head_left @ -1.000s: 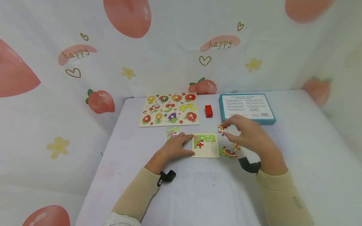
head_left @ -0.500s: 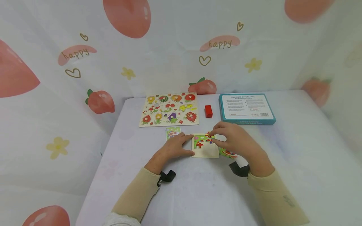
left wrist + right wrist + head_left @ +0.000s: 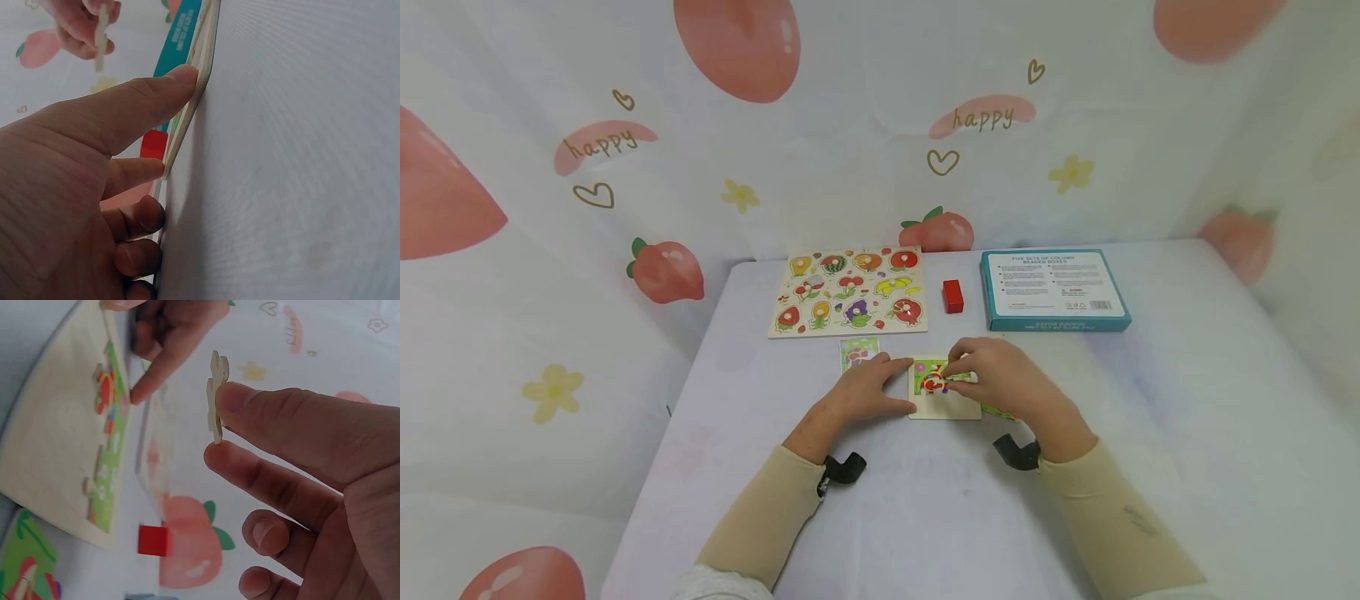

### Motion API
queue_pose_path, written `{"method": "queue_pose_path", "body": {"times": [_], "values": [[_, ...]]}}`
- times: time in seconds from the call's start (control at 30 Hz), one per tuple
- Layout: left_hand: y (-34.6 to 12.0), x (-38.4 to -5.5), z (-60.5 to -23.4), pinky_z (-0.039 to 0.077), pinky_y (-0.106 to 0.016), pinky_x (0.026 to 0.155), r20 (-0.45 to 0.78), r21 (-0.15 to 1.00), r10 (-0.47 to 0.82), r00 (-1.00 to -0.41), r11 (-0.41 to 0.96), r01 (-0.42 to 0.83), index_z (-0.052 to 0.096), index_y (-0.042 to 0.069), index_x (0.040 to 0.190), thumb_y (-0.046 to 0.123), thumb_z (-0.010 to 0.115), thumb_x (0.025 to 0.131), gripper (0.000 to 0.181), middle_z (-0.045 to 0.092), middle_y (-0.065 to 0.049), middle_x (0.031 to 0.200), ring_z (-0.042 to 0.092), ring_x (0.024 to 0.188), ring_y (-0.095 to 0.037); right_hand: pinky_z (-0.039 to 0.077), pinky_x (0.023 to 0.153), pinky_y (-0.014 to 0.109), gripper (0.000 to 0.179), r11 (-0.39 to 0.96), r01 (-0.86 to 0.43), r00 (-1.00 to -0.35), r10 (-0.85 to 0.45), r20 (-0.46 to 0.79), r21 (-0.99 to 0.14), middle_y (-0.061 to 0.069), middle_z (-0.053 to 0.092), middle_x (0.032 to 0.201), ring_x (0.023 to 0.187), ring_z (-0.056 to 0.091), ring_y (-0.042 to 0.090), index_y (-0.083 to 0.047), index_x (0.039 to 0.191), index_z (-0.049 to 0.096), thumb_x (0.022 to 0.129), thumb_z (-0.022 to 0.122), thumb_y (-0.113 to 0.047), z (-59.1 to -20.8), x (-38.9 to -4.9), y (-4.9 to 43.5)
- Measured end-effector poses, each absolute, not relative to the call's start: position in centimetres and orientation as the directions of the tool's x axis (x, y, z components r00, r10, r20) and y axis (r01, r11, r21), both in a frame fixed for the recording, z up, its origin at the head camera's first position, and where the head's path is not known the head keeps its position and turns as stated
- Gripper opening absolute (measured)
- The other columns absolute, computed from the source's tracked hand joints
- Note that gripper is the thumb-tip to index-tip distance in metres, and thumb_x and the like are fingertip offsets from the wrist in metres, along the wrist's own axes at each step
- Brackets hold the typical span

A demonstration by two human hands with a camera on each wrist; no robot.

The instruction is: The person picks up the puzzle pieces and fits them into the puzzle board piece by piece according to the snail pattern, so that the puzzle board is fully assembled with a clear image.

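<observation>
Pinching a puzzle piece [image 3: 214,386] with right hand [image 3: 1006,379] — touching board [image 3: 942,407] inside far edge of table [image 3: 917,525] with half-spread left hand [image 3: 863,392].

A wooden fruit board [image 3: 872,302] lies flat by the far edge of the tabletop [image 3: 925,517], close to its far left corner. It carries three rows of fruit, among them a watermelon, cherries, bananas and grapes. A teal box [image 3: 1055,287] with a white printed label and a barcode lies along the same edge, well short of the far right corner. Between them, touching neither, is a red block [image 3: 953,297]. Beyond the far edge hangs a white cloth [image 3: 850,133] printed with peaches, yellow flowers, hearts and "happy".
</observation>
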State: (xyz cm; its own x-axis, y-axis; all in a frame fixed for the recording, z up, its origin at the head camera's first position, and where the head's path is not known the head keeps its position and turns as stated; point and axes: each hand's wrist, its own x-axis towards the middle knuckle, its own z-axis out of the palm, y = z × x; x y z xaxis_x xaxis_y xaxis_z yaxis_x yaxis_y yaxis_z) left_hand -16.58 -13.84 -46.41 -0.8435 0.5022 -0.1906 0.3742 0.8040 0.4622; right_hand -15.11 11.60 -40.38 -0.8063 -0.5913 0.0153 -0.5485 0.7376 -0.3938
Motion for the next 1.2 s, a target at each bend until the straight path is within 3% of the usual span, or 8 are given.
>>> {"method": "queue_pose_path", "body": {"times": [0.4, 0.93, 1.2], "values": [[-13.9, -16.7, -46.7, 0.047, -0.034, 0.084, -0.187, 0.471, 0.506, -0.842, 0.798, 0.375, 0.05, 0.022, 0.154, 0.051, 0.079, 0.086, 0.079, 0.056, -0.001, 0.116, 0.053, 0.094, -0.016, 0.053, 0.084, 0.034, 0.017, 0.757, -0.531, -0.806, -0.59, -0.046, -0.381, -0.002, 0.067, 0.103, 0.092, 0.06, 0.017, -0.018, 0.104, 0.084, 0.087, 0.084, -0.022, -42.6, -16.0, 11.0], [-13.8, -16.6, -46.6, 0.047, -0.035, 0.085, -0.182, 0.47, 0.502, -0.845, 0.8, 0.374, 0.051, 0.022, 0.153, 0.05, 0.079, 0.085, 0.079, 0.057, -0.001, 0.117, 0.053, 0.095, -0.016, 0.054, 0.084, 0.036, 0.019, 0.785, -0.474, -0.834, -0.546, -0.083, -0.398, 0.001, 0.067, 0.103, 0.094, 0.062, 0.019, -0.014, 0.104, 0.084, 0.087, 0.085, -0.022, -44.3, -16.4, 10.8], [-13.8, -16.7, -46.6, 0.047, -0.033, 0.083, -0.186, 0.471, 0.501, -0.845, 0.8, 0.371, 0.051, 0.022, 0.153, 0.05, 0.08, 0.085, 0.079, 0.056, -0.001, 0.114, 0.052, 0.093, -0.016, 0.052, 0.08, 0.031, 0.016, 0.791, -0.454, -0.841, -0.532, -0.095, -0.41, -0.001, 0.063, 0.101, 0.091, 0.057, 0.017, -0.017, 0.102, 0.085, 0.086, 0.085, -0.021, -44.8, -16.6, 10.7]]}}
